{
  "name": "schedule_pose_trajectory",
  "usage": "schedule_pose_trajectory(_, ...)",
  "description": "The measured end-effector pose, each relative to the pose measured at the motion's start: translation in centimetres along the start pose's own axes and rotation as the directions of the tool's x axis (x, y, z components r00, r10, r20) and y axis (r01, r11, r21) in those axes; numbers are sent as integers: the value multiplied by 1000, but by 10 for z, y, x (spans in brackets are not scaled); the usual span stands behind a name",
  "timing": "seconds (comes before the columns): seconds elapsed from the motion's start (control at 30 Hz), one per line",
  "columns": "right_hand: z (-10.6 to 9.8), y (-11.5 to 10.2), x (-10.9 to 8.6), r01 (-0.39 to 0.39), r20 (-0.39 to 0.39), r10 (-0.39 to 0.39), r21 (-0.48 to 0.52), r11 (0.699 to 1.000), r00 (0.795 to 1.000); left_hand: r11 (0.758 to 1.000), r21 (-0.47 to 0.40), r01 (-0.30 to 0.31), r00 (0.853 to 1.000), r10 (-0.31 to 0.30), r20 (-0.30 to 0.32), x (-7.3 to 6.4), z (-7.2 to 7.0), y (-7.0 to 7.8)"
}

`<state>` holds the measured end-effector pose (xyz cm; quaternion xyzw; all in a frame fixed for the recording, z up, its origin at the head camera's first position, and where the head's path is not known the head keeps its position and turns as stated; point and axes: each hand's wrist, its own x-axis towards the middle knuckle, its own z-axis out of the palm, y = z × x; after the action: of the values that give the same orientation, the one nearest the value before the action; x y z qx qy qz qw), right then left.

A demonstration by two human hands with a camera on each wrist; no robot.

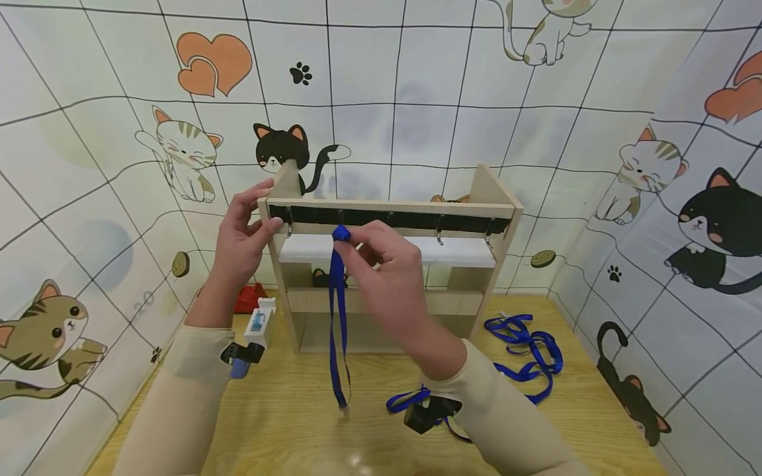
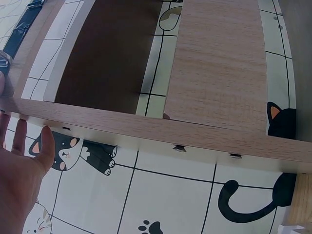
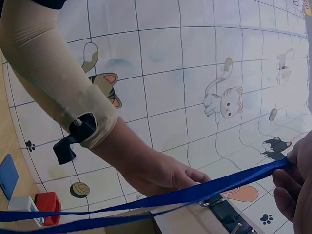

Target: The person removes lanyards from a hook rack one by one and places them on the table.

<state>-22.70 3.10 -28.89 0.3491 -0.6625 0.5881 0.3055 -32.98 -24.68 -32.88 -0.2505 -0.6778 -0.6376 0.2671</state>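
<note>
My right hand (image 1: pixel 389 281) pinches a blue ribbon strap (image 1: pixel 337 291) near its bunched top, just below a hook on the black strip (image 1: pixel 413 220) of a wooden shelf unit (image 1: pixel 381 301). The strap's two strands hang down in front of the shelf; whether its top is on the hook cannot be told. At the shelf's upper left corner, my left hand (image 1: pixel 241 235) holds the side panel, thumb at the front. In the left wrist view its fingers (image 2: pixel 46 151) touch the panel's edge. The right wrist view shows the strap (image 3: pixel 195 192) stretching from the right fingers.
More blue straps (image 1: pixel 536 357) lie loosely on the wooden table (image 1: pixel 286 423), right of the shelf and under my right forearm. Left of the shelf stand a small white box (image 1: pixel 260 324) and a red object (image 1: pixel 250 299). A cat-patterned backdrop (image 1: pixel 387 73) surrounds the table.
</note>
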Motion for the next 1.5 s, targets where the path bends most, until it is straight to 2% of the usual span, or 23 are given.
schedule_pose_trajectory(0.23, -19, 0, 0, 35, 27, -34, -15, 999, 999, 1000, -5, -3, 1000, 3, 0, 0, 0, -1)
schedule_pose_trajectory(0.37, -24, 1, 0, 25, 40, -25, -6, 1000, 999, 1000, 1, 3, 1000, -3, 0, 0, 0, 0)
schedule_pose_trajectory(0.73, -17, 6, -12, -99, 117, 95, 28, 995, 989, 1000, 3, 9, 1000, -9, 5, 0, 1, -1)
schedule_pose_trajectory(1.2, -13, 29, -28, -213, 158, 214, -27, 977, 964, 1000, -14, 4, 1000, -4, 1, 0, 1, -1)
schedule_pose_trajectory(1.5, -9, 52, -38, -287, 220, 290, -49, 957, 931, 1000, -28, -1, 1000, 1, -5, 0, 2, -1)
